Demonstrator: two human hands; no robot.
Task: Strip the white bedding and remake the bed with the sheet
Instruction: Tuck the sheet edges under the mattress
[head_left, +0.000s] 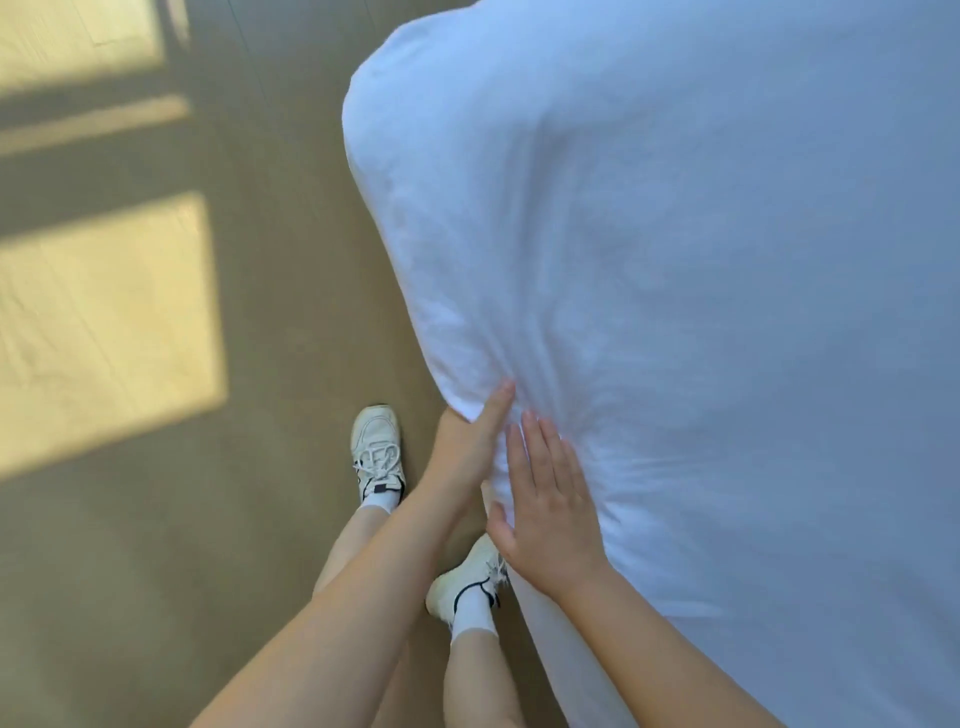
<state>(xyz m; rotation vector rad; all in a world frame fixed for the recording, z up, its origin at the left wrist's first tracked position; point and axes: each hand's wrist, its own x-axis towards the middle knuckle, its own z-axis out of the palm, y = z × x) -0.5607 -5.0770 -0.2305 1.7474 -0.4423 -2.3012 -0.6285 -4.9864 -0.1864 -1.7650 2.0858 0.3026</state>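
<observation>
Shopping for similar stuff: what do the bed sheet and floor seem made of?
Sheet: thin, matte white fabric, perhaps cotton; it gathers into fine soft creases at the corner. Floor: apparently hard, smooth beige planks or tiles, judging by faint straight seams; wood, laminate or vinyl, cannot tell.

Just the one view: a wide-angle camera worn on the person's head, pointed steeply down, almost straight at the floor (156, 545). It looks along both bare forearms (353, 613), which come in from the bottom edge, to the left hand (467, 447) and right hand (545, 512), low and centre, pretty close to the lens. The sheet-covered corner of the bed (727, 260) fills the whole right side and top. The left half is floor, with the person's shoes (376, 452) directly underneath. Picture's a bit blurry.
</observation>
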